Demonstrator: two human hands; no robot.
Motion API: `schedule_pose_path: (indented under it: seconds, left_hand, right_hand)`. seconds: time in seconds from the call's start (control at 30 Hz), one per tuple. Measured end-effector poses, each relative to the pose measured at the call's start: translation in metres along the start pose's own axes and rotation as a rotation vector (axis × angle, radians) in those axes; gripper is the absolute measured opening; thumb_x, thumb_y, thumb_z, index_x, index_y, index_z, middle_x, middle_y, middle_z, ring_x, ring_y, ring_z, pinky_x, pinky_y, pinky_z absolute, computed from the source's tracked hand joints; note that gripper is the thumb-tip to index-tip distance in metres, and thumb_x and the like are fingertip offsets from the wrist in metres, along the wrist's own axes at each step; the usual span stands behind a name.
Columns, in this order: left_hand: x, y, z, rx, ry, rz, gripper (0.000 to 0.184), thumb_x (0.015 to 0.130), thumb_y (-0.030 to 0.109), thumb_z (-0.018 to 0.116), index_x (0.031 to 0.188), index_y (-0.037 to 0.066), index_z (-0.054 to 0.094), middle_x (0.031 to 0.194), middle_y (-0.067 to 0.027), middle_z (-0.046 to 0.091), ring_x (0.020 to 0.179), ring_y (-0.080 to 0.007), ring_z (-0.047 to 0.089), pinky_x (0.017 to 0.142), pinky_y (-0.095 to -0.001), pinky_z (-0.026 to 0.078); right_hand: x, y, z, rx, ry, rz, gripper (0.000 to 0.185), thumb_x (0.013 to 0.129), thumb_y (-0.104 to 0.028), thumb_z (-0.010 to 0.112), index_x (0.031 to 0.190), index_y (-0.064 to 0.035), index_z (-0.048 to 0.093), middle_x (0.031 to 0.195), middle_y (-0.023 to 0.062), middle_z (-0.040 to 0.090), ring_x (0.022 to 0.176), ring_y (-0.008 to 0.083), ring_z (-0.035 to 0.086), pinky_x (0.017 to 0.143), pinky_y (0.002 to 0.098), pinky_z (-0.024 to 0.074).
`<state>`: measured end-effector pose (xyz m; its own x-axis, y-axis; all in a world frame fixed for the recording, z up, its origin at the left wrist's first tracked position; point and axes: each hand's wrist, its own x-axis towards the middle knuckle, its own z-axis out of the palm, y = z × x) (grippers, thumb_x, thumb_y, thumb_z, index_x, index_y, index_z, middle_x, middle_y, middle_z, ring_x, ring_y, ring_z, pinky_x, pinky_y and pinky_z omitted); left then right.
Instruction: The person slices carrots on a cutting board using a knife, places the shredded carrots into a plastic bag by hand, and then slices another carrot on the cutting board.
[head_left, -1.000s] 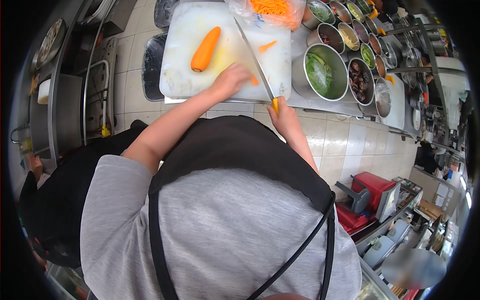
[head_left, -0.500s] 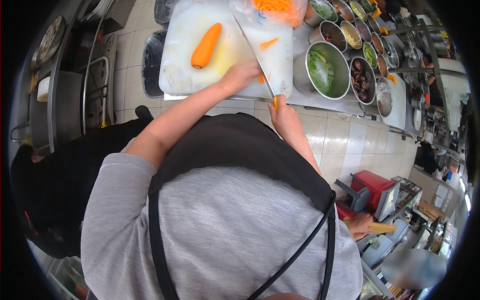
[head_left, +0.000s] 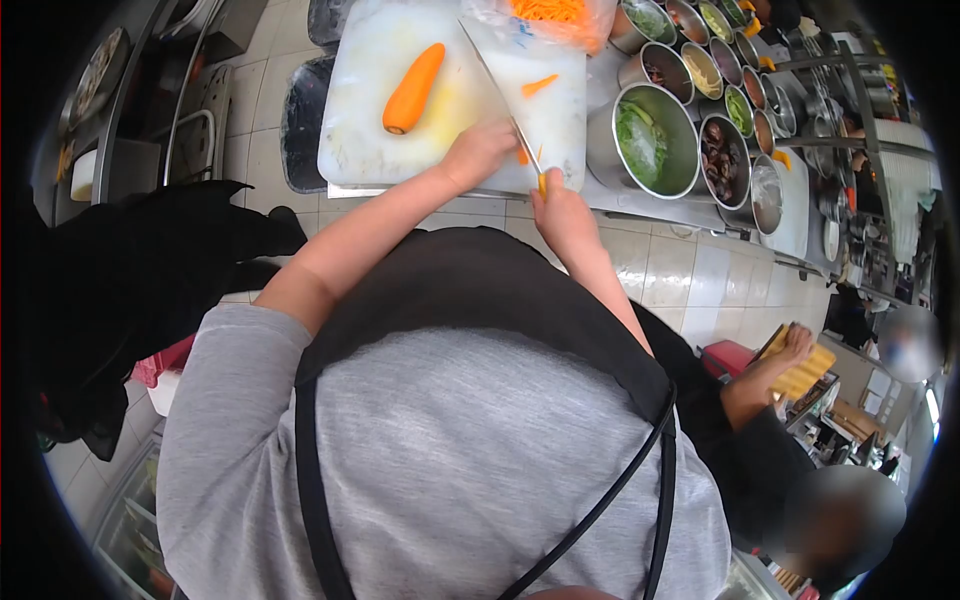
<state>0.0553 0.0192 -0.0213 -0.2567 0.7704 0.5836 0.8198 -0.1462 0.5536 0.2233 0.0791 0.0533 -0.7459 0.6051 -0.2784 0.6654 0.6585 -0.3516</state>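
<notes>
My right hand (head_left: 566, 212) is closed round the yellow handle of a long kitchen knife (head_left: 488, 72). The blade slants up and left across the white cutting board (head_left: 350, 150). Just left of the blade, my left hand (head_left: 482, 150) is closed with fingers bent on the board. A bit of orange carrot piece (head_left: 522, 156) shows at its fingertips; the rest is hidden by the hand. A whole peeled carrot (head_left: 414, 90) lies on the board to the left. One thin carrot offcut (head_left: 540, 85) lies right of the blade.
A plastic bag of shredded carrot (head_left: 548, 10) sits at the board's far edge. To the right stand a large steel pot of greens (head_left: 645, 140) and several smaller steel containers. A co-worker at lower right holds a wooden board (head_left: 800, 370); another person in black (head_left: 150, 270) is at left.
The knife and my right hand have shifted slightly left and up, while my left hand stays nearly still. The co-worker at right has come further into view, raising the wooden board. The person at left has moved.
</notes>
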Motion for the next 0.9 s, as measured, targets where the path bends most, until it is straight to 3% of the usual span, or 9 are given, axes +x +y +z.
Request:
schedule_pose_path:
  seconds: [0.17, 0.37, 0.53, 0.67, 0.73, 0.9]
  left_hand:
    - [-0.002, -0.001, 0.002, 0.011, 0.0, -0.011, 0.007, 0.066, -0.001, 0.06, 0.071, 0.003, 0.057, 0.079, -0.0065, 0.054, 0.081, -0.0252, 0.053, 0.07, -0.0347, 0.048]
    - [0.001, 0.005, -0.005, 0.007, 0.001, 0.01, 0.007, 0.066, -0.001, 0.06, 0.071, 0.003, 0.057, 0.08, -0.0066, 0.054, 0.082, -0.0252, 0.053, 0.07, -0.0349, 0.048]
    - [-0.002, 0.001, -0.003, 0.012, 0.022, 0.011, 0.008, 0.066, -0.001, 0.061, 0.072, 0.003, 0.057, 0.081, -0.0066, 0.054, 0.083, -0.0251, 0.052, 0.07, -0.0349, 0.048]
    - [-0.001, 0.003, -0.004, -0.02, 0.011, 0.004, 0.008, 0.066, -0.002, 0.061, 0.07, 0.002, 0.057, 0.078, -0.007, 0.054, 0.081, -0.0257, 0.052, 0.07, -0.035, 0.047]
    - [0.002, 0.004, -0.004, -0.016, 0.007, 0.01, 0.008, 0.065, -0.002, 0.061, 0.07, 0.002, 0.056, 0.077, -0.0072, 0.053, 0.081, -0.0259, 0.051, 0.07, -0.035, 0.047]
    - [0.002, 0.006, -0.005, -0.027, 0.026, 0.011, 0.007, 0.066, -0.002, 0.061, 0.069, 0.001, 0.056, 0.076, -0.0078, 0.053, 0.08, -0.0262, 0.051, 0.07, -0.035, 0.047]
  right_hand:
    - [-0.029, 0.002, -0.001, -0.06, -0.078, 0.1, 0.021, 0.089, -0.02, 0.043, 0.099, -0.0026, 0.037, 0.074, 0.0266, 0.061, 0.073, 0.0461, 0.06, 0.066, 0.0554, 0.0451]
    - [0.001, 0.005, 0.012, 0.013, 0.033, -0.054, 0.02, 0.089, -0.017, 0.043, 0.1, -0.0023, 0.037, 0.074, 0.0281, 0.06, 0.074, 0.0462, 0.059, 0.066, 0.056, 0.0443]
    - [-0.032, -0.01, -0.015, -0.045, -0.092, 0.1, 0.019, 0.088, -0.016, 0.044, 0.099, -0.0024, 0.037, 0.075, 0.0282, 0.06, 0.076, 0.0472, 0.059, 0.068, 0.0547, 0.045]
    - [-0.029, 0.002, 0.007, -0.032, -0.077, 0.109, 0.021, 0.089, -0.019, 0.042, 0.1, -0.0023, 0.037, 0.076, 0.0292, 0.06, 0.077, 0.0484, 0.058, 0.069, 0.0548, 0.0449]
    - [-0.009, 0.005, 0.012, 0.022, -0.006, -0.013, 0.023, 0.09, -0.022, 0.043, 0.1, -0.0024, 0.038, 0.077, 0.0294, 0.061, 0.077, 0.0481, 0.059, 0.07, 0.0551, 0.0449]
    - [-0.009, -0.009, -0.016, 0.0, -0.043, 0.012, 0.022, 0.091, -0.022, 0.042, 0.099, -0.0026, 0.038, 0.076, 0.0297, 0.06, 0.075, 0.0479, 0.059, 0.068, 0.0554, 0.045]
